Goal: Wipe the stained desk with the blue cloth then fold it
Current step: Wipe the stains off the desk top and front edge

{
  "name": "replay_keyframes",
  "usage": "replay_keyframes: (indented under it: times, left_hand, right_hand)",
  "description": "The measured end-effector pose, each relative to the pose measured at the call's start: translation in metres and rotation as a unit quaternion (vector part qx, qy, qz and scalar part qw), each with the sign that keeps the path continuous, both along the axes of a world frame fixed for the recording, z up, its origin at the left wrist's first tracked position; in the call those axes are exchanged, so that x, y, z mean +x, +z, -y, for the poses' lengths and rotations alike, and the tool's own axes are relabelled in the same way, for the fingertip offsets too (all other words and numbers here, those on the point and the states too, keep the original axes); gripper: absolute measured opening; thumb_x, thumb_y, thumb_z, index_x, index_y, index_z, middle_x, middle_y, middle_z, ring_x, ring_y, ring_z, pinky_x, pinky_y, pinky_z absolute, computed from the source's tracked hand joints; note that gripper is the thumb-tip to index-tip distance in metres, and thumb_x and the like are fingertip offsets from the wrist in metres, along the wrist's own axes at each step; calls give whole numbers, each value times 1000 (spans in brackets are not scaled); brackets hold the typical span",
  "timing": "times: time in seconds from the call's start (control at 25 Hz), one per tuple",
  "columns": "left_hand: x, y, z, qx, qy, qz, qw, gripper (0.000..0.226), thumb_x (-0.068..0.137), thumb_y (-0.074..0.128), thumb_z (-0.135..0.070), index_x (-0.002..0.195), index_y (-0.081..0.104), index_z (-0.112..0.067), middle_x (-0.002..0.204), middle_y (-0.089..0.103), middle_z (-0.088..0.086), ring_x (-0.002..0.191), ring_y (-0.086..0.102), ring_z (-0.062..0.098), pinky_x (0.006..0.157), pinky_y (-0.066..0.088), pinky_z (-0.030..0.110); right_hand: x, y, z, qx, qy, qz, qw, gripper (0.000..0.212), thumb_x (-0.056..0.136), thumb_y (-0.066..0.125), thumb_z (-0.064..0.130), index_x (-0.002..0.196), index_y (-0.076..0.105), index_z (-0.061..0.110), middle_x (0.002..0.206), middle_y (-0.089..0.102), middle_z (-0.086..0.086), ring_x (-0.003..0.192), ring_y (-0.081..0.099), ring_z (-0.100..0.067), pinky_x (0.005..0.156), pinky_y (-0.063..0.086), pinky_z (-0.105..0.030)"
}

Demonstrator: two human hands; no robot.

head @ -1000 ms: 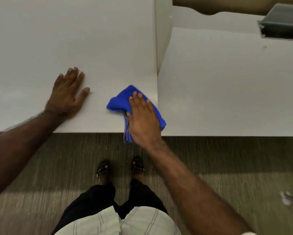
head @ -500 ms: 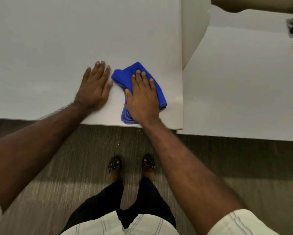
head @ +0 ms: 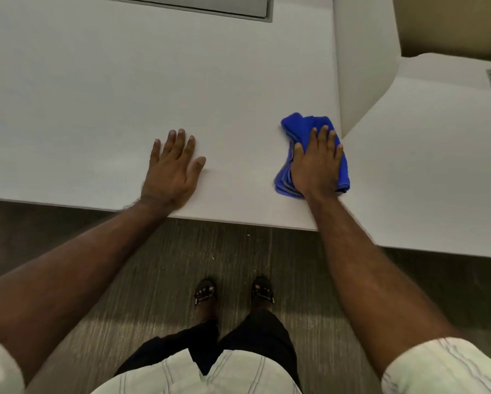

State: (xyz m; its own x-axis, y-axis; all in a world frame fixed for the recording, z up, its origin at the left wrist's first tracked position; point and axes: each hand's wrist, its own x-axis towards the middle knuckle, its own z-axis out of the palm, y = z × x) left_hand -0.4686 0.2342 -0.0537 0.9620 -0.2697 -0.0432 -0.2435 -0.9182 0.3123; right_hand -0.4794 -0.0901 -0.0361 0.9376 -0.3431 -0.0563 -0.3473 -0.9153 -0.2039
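Looking straight down here: striped shirt hem [head: 210, 376] and dark trousers at the bottom, sandalled feet [head: 206, 294] on a dark streaked floor [head: 125, 322]. Both forearms reach up and out from the short sleeves, bare, nearly straight at the elbow.

Left hand [head: 173, 169] is planted palm-down on the white desk [head: 96, 109] just past its near edge, fingers spread a bit, thumb out to the side, nothing under it. Right hand [head: 316, 163] is flat too, fingers together and pointing away, pressing the blue cloth [head: 295, 123] onto the desk. The cloth is bunched in a few folds, poking out past the fingertips and along both sides of the palm. It sits near the desk's right-hand near corner, just beside a white divider panel [head: 360, 66]. Hands are well apart.

Further back, a grey recessed panel [head: 193, 4] in the desk at the top, and a second white surface [head: 437, 166] off to the right.
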Motion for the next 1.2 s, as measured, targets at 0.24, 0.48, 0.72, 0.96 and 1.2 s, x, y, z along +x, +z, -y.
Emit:
replay_keyframes:
  times: [0.24,0.48,0.72,0.96,1.2]
  left_hand:
    - [0,-2,0,-30,9,7,1000,79,106,10,-61,168,17,-13,178,12,6,165,1,17,133,-2,45]
    - [1,-7,-1,-74,23,13,997,81,108,13,-63,168,15,-8,176,19,7,164,6,16,134,1,45]
    - [3,-8,1,-51,23,23,998,82,106,16,-64,168,14,-10,176,18,7,164,6,14,134,1,43]
    - [3,-6,3,-37,36,16,999,83,104,24,-67,167,22,-12,176,17,3,164,4,12,133,0,39]
    - [3,-2,7,-16,46,18,999,86,102,25,-69,166,25,-12,175,21,4,163,9,14,133,3,41]
  right_hand:
    - [15,0,-124,-9,158,-5,987,67,112,29,47,167,23,10,177,16,-13,165,10,-30,133,6,-51]
    - [-47,-4,-168,18,224,-17,974,68,112,26,49,169,13,14,179,4,-6,166,-2,-22,134,-1,-46]
    - [10,-7,-113,32,218,2,976,65,112,31,44,166,25,9,177,19,-9,165,12,-24,134,6,-45]
    - [88,-3,30,42,141,-20,989,62,115,27,39,168,17,7,178,12,-9,165,5,-25,134,0,-43]
    - [-5,-6,39,50,131,1,990,62,114,29,39,167,21,8,177,16,-9,165,9,-25,134,6,-46]
